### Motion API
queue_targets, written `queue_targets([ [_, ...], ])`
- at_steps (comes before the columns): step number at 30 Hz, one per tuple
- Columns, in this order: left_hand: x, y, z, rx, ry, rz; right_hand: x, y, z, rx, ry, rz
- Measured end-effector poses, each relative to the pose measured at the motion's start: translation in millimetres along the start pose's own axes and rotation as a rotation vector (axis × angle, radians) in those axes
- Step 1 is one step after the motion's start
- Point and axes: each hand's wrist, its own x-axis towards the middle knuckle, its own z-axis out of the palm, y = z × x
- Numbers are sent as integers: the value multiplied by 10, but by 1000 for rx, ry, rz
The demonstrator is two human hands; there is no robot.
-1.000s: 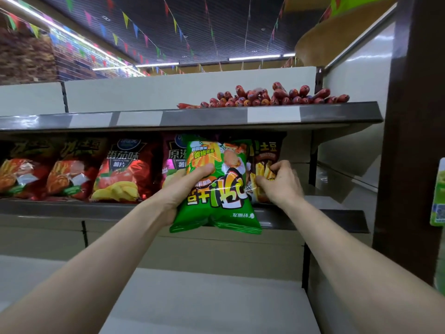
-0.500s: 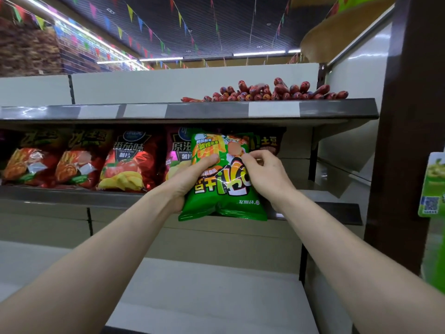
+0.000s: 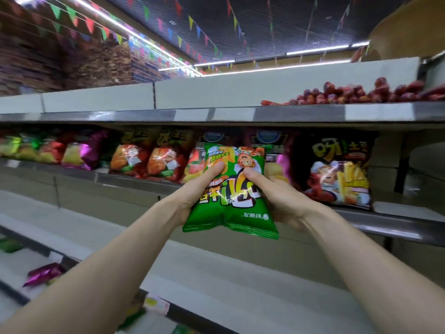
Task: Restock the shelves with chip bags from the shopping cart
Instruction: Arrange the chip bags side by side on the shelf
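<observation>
In front of the middle shelf (image 3: 390, 225), the green chip bag (image 3: 228, 213) hangs print-inverted between both hands, probably so it can be turned upright to match the row of bags (image 3: 149, 160) standing behind. The left hand (image 3: 190, 196) and right hand (image 3: 281, 201) reach forward on outstretched arms, thumbs pressed on its front and fingers seemingly curled behind, clamping its sides.

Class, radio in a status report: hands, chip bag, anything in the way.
Left grip and right grip both hold green chip bag. Bag upside down, not yet on the shelf. Shelved bags crowd the row behind.
</observation>
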Motion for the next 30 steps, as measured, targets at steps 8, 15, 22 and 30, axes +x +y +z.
queue_targets([
  [8, -578, 276, -1406, 126, 115, -58, 459, -113, 1451, 143, -61, -87],
  [15, -1116, 372, -2791, -131, 250, 25, 926, -155, 2859, 400, -16, -113],
  [22, -1396, 402, -3476, -318, 484, 149, 1204, -204, 4322, 546, -78, -96],
  [30, -1704, 750, -4581, -255, 693, 113, 1809, -250, 5249, 600, -222, 15],
])
